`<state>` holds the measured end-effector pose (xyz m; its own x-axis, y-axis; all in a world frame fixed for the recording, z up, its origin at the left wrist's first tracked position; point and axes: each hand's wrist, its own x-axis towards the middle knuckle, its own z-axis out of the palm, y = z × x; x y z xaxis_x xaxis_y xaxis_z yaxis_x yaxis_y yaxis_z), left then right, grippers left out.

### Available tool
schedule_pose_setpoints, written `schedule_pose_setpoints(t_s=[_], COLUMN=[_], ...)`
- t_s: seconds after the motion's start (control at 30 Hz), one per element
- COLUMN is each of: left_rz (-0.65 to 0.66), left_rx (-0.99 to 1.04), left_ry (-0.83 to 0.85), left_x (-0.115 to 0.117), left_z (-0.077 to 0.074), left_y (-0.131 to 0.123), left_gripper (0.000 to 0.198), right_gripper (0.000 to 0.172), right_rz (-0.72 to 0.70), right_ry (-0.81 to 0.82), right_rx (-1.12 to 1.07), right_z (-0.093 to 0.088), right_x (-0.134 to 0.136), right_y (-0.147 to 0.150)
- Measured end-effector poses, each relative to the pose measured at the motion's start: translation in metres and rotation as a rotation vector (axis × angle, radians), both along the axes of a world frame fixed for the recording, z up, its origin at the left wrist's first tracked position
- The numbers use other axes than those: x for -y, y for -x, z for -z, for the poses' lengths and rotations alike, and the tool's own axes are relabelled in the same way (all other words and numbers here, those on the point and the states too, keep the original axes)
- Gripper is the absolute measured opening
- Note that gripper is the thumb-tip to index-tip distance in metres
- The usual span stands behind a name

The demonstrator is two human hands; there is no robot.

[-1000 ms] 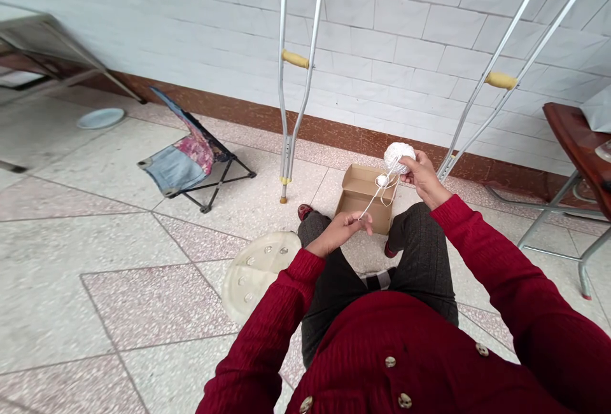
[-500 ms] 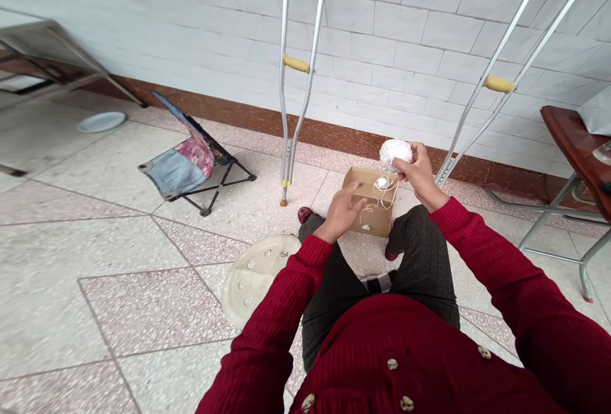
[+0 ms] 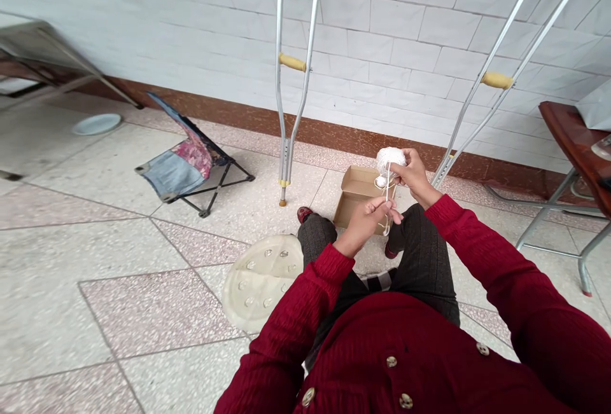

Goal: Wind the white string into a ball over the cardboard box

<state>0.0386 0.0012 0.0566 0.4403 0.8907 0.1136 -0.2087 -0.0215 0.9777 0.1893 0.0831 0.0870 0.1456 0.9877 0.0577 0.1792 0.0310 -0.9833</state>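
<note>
My right hand (image 3: 414,175) grips a large ball of white yarn (image 3: 390,158) between thumb and fingers, above the far right part of an open cardboard box (image 3: 361,180). Below it, my left hand (image 3: 368,220) pinches a strand of white yarn (image 3: 387,188), which runs up to the ball. A short tail of the strand hangs under my left fingers. Beside the ball's lower edge is a small white ball (image 3: 380,181). The box sits on the floor between my feet, partly hidden by my left hand.
A round cream mat (image 3: 260,283) lies left of my legs. Further left stands a folding chair (image 3: 176,169), with a pale dish (image 3: 97,124) beyond. Crutches (image 3: 285,159) lean on the tiled wall. At the right is a brown-topped table or stool (image 3: 568,147).
My left hand has moved right and closed on the strand, now stretched below the ball. My right hand and the ball have shifted slightly down and left.
</note>
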Motion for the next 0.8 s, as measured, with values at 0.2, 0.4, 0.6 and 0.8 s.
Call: schedule_pose_setpoints(t_s=[0.2,0.4,0.6,0.8], left_rz=[0.119,0.131,0.144,0.068], left_rx=[-0.085,-0.159,-0.287,-0.532], left_ry=[0.062,0.038,0.002,-0.152], left_x=[0.022,0.03,0.029,0.003], left_z=[0.014,0.031,0.054,0.065], left_y=[0.023,0.028,0.037,0.049], left_gripper=[0.041,0.042,0.045,0.044], right_gripper=[0.053,0.046,0.04,0.039], right_rz=[-0.095,-0.125,-0.161,-0.502], right_ry=[0.171,0.292,0.346,0.389], right_rx=[-0.094,-0.233,-0.333,-0.413], right_z=[0.007,0.003,-0.006,-0.018], right_x=[0.004,0.0,0.01,0.037], right_y=[-0.005,-0.006,-0.004,-0.003])
